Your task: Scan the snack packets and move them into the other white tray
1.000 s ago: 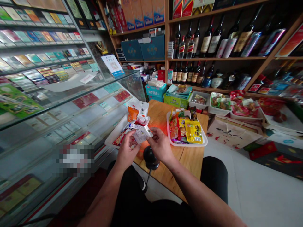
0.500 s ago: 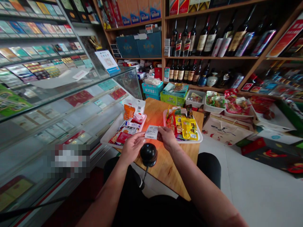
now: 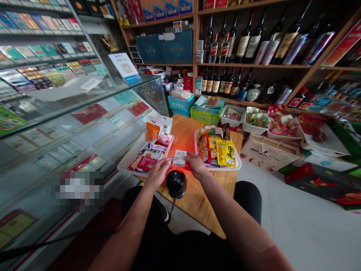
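Note:
A small packet [image 3: 179,157] with a white printed label lies level between my hands, its label side up. My left hand [image 3: 159,171] is closed with its fingertips at the packet's left edge. On the other side my right hand [image 3: 196,165] grips the right edge, the thumb hidden. Right in front of the packet, nearer to me, stands a black dome-shaped scanner [image 3: 176,183] with a cable. Red light from it falls on the wooden table [image 3: 203,195] and on the fingers.
To the left is a white tray [image 3: 127,162] of snack packets, to the right another white tray [image 3: 238,165] with a yellow packet [image 3: 226,153] on top. A glass display counter [image 3: 113,131] runs along the left. Shelves of bottles [image 3: 244,41] stand behind.
The packet has come down a little and flatter, with both hands still at its edges. Red light around it has grown brighter. The view has shifted slightly.

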`<state>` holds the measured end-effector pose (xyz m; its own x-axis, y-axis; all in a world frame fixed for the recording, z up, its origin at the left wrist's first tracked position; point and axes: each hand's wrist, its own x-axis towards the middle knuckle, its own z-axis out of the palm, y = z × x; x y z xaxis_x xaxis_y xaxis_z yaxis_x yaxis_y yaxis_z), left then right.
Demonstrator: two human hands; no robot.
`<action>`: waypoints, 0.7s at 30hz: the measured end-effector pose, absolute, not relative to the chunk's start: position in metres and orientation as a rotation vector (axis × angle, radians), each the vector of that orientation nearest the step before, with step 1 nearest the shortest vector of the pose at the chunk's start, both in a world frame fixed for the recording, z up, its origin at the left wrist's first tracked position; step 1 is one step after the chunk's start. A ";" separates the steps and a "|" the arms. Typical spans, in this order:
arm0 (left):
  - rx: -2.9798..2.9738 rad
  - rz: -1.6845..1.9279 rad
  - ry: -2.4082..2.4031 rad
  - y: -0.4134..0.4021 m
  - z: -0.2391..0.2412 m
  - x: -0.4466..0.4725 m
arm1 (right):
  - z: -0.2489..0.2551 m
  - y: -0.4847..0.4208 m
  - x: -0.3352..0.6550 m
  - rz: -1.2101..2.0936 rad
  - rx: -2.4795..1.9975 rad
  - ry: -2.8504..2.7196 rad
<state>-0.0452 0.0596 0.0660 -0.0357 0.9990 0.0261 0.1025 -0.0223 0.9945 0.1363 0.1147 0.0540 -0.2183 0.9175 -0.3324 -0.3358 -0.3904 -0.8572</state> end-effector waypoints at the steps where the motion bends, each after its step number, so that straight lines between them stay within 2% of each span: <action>1: 1.278 1.201 1.308 0.061 0.063 -0.046 | 0.051 0.116 0.135 1.745 -1.110 -0.820; 12: 1.177 1.188 1.273 0.072 0.044 -0.047 | 0.023 0.127 0.128 1.735 -1.194 -0.878; 18: 1.337 1.160 1.392 0.072 0.043 -0.051 | 0.012 0.128 0.124 1.727 -1.060 -0.887; 21: 1.236 1.142 1.312 0.073 0.039 -0.050 | 0.006 0.131 0.123 1.728 -1.161 -0.858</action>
